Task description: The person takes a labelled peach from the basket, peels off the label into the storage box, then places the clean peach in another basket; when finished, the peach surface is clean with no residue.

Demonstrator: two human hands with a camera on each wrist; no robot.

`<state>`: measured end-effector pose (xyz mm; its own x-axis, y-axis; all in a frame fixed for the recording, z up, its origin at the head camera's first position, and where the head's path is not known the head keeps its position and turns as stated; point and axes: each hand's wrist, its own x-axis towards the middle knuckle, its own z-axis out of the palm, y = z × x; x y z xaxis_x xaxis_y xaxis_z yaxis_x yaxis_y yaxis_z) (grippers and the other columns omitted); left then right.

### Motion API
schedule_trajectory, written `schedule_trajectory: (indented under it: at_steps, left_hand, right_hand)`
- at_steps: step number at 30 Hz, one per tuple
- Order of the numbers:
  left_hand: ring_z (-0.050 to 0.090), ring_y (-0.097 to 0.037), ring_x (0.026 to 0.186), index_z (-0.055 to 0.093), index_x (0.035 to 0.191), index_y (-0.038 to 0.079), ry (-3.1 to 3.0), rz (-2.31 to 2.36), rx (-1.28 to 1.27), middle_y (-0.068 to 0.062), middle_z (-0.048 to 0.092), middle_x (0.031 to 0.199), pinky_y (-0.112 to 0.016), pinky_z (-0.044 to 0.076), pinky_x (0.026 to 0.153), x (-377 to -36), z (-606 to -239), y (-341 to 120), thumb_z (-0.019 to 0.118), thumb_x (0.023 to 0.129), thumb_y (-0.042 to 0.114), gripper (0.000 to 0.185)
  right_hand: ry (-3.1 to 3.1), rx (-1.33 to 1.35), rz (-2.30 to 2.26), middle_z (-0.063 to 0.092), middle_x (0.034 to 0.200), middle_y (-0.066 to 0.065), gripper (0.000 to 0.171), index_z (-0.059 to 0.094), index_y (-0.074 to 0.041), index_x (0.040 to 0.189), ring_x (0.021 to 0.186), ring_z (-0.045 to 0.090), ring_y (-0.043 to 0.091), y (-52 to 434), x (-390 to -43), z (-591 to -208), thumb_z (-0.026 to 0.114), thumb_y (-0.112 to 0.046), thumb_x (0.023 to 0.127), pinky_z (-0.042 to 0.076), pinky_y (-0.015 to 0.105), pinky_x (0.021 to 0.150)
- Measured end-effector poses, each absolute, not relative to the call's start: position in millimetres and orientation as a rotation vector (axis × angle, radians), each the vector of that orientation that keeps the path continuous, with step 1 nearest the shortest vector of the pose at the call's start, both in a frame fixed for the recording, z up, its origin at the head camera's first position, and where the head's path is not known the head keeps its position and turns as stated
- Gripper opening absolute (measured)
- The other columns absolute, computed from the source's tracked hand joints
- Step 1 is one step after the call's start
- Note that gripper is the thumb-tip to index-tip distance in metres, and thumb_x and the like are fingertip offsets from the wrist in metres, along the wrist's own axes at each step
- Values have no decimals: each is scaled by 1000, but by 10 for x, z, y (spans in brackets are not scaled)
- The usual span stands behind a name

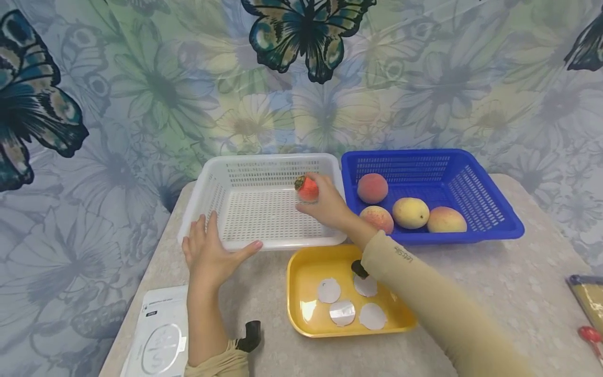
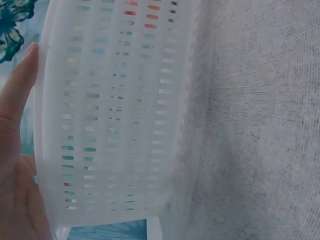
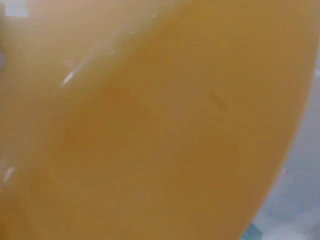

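My right hand [image 1: 327,204] pinches an orange-red persimmon [image 1: 308,189] with a brownish-green leafy cap, inside the right part of the white slotted basket [image 1: 278,244]. Whether the fruit touches the basket floor, I cannot tell. At the basket's front left corner, my left hand [image 1: 212,256] has its fingers spread and thumb stretched along the front rim. In the left wrist view, that hand [image 2: 17,115] lies by the rim, and red shows through slots in the basket wall [image 2: 105,120]. The right wrist view is filled by the yellow tray [image 3: 165,130], blurred; the hand is hidden there.
Right of the white basket stands a blue basket [image 1: 490,235] with peaches [image 1: 372,188] and a yellow fruit [image 1: 411,213]. The yellow tray [image 1: 301,329] in front holds several white discs [image 1: 342,312]. A white packet [image 1: 160,330] lies front left; a red object [image 1: 590,334] lies far right.
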<state>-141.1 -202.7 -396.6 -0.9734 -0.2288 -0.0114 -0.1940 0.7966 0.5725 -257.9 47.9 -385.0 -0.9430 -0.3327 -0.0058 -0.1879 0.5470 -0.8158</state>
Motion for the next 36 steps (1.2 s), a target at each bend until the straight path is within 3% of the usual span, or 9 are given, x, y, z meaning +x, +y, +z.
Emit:
schedule_trajectory:
  at_steps: [7, 15, 25, 30, 33, 36]
  left_hand:
    - [-7, -45, 152, 7, 159, 3, -2925, -906, 402, -27, 2, 164, -67, -7, 119, -1386, -3936, -2058, 82, 65, 66, 135]
    - [-17, -39, 153, -3, 158, 0, -2882, -958, 476, -23, -9, 165, -65, -4, 121, -1377, -3938, -2073, 85, 61, 65, 146]
    - [-16, -38, 153, -2, 158, 0, -2849, -973, 488, -24, -5, 165, -63, -4, 121, -1372, -3936, -2076, 88, 62, 59, 144]
    - [-16, -37, 153, -3, 158, 1, -2850, -979, 501, -24, -5, 165, -63, -5, 121, -1368, -3943, -2084, 88, 62, 58, 144]
    - [-17, -37, 153, -3, 158, 2, -2846, -993, 506, -23, -6, 166, -63, -6, 121, -1368, -3943, -2081, 89, 61, 58, 145]
    - [-17, -37, 153, -3, 158, 2, -2843, -996, 509, -23, -5, 166, -63, -6, 121, -1365, -3939, -2080, 89, 61, 58, 145]
  right_hand:
    - [2686, -289, -1320, 25, 158, 16, 87, 25, -5, 155, 142, 35, 31, 264, -2729, -3947, 76, -16, 85, 28, 42, 122]
    - [2791, -197, -1189, 31, 156, 16, 92, 19, -3, 155, 144, 30, 34, 234, -2837, -4052, 75, -11, 82, 24, 44, 124]
    - [2834, -241, -1049, 34, 144, 12, 70, 44, -9, 143, 132, 34, 35, 216, -2822, -4089, 78, -17, 83, 36, 46, 115]
    - [2847, -302, -1028, 43, 135, 11, 58, 46, -9, 129, 123, 44, 33, 190, -2816, -4109, 80, -14, 82, 41, 44, 110]
    - [2865, -317, -976, 46, 131, 10, 59, 43, -10, 130, 115, 48, 33, 185, -2822, -4133, 79, -15, 83, 45, 43, 105]
    - [2876, -299, -917, 42, 136, 10, 67, 43, -9, 137, 118, 47, 35, 184, -2823, -4143, 80, -16, 82, 45, 44, 106]
